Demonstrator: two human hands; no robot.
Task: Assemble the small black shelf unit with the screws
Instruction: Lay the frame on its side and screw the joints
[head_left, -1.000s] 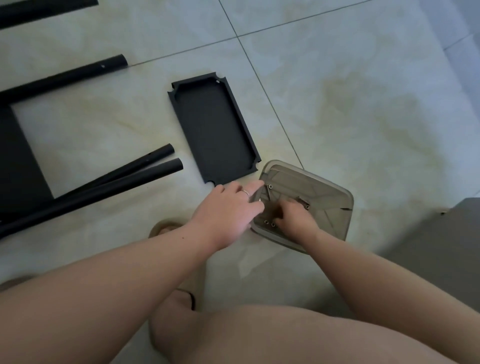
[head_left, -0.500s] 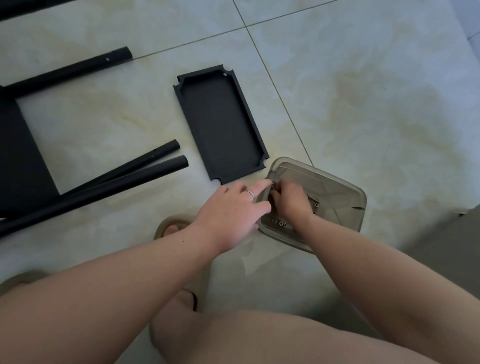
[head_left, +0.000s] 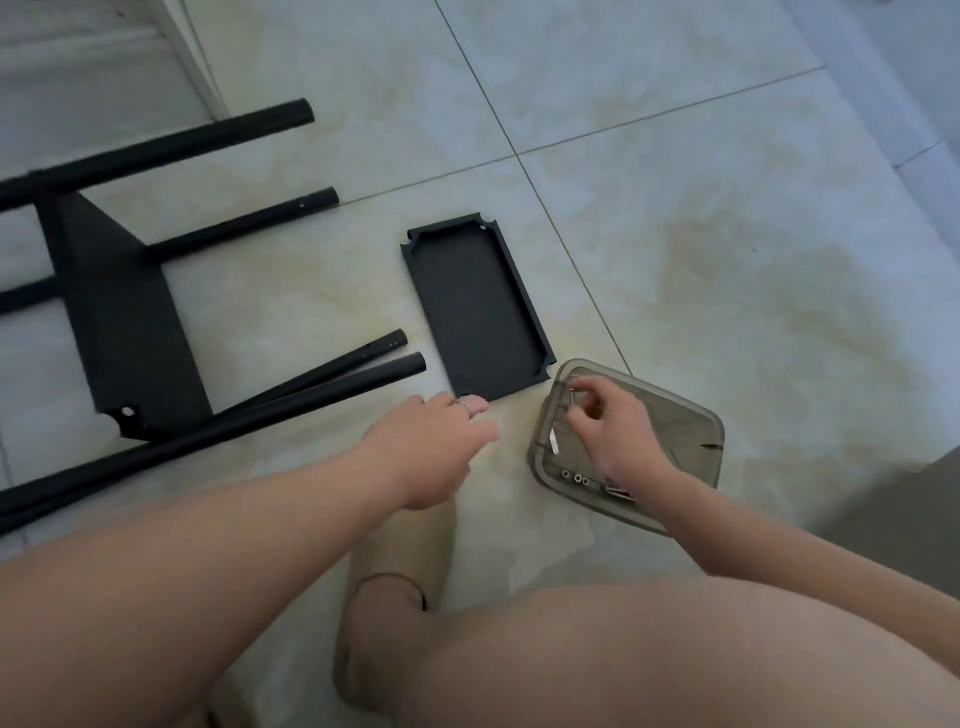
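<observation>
The right hand (head_left: 610, 431) is inside the smoky plastic tray (head_left: 696, 431) on the tiled floor (head_left: 727, 234), its fingertips pinched on a small screw (head_left: 571, 397) at the tray's far corner. More screws (head_left: 577, 477) lie loose along the tray's near edge. The left hand (head_left: 431, 447) hangs just left of the tray, fingers loosely spread and holding nothing, near the closest corner of the loose black shelf panel (head_left: 475, 306), which lies flat touching the tray's far-left corner. Further left of the tray lies the part-built frame (head_left: 119, 322), with black tubes (head_left: 322, 384) beside it. The pinch looks shallow, so the screw could slip and roll across the smooth tiles. A nudge to the light tray could also scatter the remaining hardware.
</observation>
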